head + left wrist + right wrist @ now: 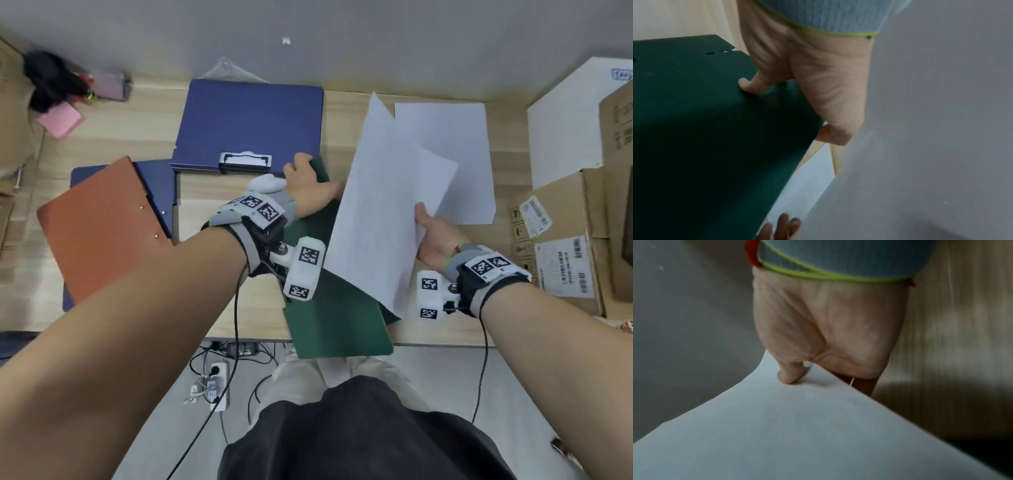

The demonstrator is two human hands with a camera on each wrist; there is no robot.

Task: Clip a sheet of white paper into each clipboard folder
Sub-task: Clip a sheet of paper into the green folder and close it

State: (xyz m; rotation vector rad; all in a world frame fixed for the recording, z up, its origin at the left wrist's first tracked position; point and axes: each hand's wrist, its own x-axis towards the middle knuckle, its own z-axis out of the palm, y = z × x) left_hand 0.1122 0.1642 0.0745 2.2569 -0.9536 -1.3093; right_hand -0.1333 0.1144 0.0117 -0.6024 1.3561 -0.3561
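Note:
A dark green clipboard folder (pixel 337 322) lies open across the table's front edge, its near flap hanging over it. My left hand (pixel 306 183) grips the folder's far end, thumb on the green cover (pixel 694 129). My right hand (pixel 433 236) pinches a white sheet (pixel 373 219) by its right edge, thumb on top (pixel 789 376), and holds it tilted over the green folder. More white sheets (pixel 455 144) lie flat on the table behind. A blue folder (pixel 250 126) with a black clip lies at the back. An orange folder (pixel 102 229) lies on another blue one at the left.
Cardboard boxes (pixel 565 246) line the right side of the wooden table (pixel 212 202). A pink item (pixel 60 120) and dark clutter sit at the far left corner. Cables and a power strip (pixel 215 383) lie on the floor below the front edge.

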